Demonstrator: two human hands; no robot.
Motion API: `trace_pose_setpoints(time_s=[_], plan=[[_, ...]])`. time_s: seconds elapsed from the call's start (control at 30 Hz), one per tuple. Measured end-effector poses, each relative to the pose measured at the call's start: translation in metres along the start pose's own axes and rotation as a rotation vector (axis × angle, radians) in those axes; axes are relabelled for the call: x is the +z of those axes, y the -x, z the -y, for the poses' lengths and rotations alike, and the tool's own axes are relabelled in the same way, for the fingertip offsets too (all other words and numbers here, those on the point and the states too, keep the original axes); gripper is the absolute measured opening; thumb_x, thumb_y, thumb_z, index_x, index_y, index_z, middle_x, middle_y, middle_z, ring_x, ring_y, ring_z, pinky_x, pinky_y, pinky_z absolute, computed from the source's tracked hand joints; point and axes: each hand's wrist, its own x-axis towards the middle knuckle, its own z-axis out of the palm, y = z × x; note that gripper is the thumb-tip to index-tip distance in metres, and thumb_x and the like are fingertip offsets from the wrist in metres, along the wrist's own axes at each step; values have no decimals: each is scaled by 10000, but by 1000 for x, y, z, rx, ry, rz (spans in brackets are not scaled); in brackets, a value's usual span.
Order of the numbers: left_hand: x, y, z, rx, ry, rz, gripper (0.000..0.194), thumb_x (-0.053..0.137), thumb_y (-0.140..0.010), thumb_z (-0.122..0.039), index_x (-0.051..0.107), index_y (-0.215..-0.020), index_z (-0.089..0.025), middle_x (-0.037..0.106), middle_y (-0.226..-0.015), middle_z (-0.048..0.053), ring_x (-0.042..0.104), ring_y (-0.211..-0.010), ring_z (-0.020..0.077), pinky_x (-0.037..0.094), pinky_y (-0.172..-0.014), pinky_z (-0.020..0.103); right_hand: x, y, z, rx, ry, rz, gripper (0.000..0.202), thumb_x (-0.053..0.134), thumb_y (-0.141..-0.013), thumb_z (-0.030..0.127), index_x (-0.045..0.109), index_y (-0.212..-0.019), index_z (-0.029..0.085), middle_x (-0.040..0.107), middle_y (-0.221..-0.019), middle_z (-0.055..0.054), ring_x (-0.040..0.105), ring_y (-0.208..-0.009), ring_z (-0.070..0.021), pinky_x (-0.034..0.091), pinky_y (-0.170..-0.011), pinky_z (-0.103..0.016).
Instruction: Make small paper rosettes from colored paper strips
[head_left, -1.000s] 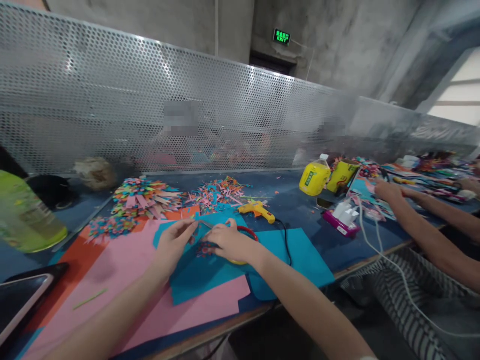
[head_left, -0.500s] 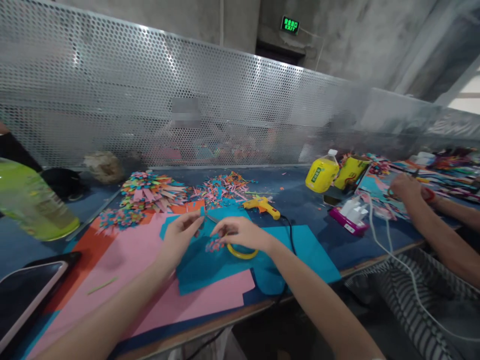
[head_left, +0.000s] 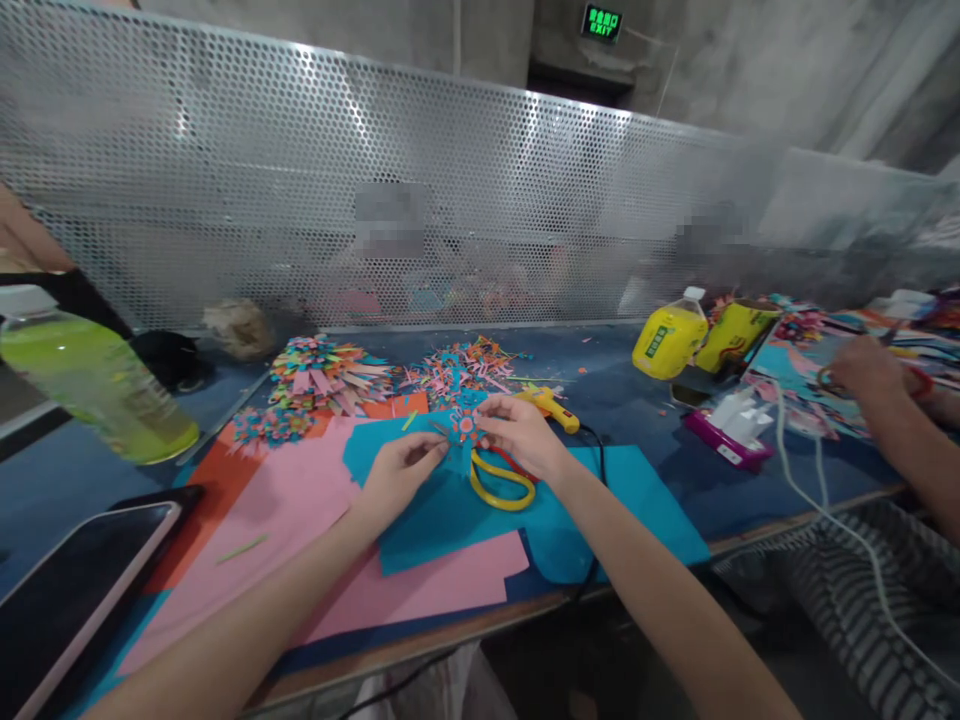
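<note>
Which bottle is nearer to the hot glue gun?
The yellow bottle, behind and right of the hot glue gun; the bottle of yellow-green liquid stands at the far left.

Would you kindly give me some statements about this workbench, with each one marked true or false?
1. The right hand holds a paper flower. True.
2. The paper flower is plain green all over. False: orange-pink shows on it.
3. A yellow glue gun lies beyond the right hand. True.
4. The glue gun is cordless. False: a black cord runs from it.
5. The left hand is wide apart from the flower. False: it is close beside it.
</note>
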Motion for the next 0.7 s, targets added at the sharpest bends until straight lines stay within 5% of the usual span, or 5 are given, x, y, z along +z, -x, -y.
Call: trace_pose_setpoints(time_s=[0.7], plan=[[5, 0, 4, -24, 38, 28, 263, 669, -615, -385, 693, -769, -173, 602, -562, -5, 456, -444, 101, 363, -461, 233, 2, 2, 7, 28, -56, -43, 316, 772, -537, 217, 548, -747, 144, 601, -690, 13, 565, -532, -85, 467, -497, -228]])
